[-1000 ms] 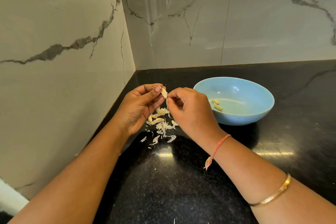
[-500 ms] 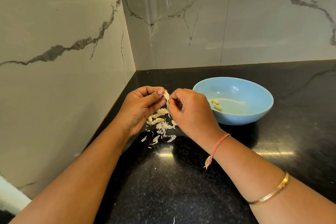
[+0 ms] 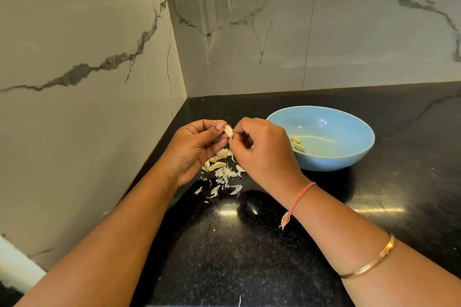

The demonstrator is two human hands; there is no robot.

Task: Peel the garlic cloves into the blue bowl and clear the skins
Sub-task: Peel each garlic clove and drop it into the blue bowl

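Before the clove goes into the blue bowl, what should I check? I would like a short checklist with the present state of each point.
1. Garlic clove held by left hand: ok.
2. Right hand pinching at the clove: ok.
3. Clove fully peeled: cannot tell, fingers hide part of it.
4. Blue bowl upright, beside the right hand: ok.
5. Peeled cloves already in the bowl: ok.
6. Skins cleared from the counter: not ok.

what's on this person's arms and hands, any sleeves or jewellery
No sleeves show: both forearms are bare to the frame's edge. The left hand and its arm carry nothing. The right hand has a pinkish-red thread band tied at the wrist, its frayed pale ends hanging down, and further up the forearm a thin gold bangle. No rings can be seen on either hand.
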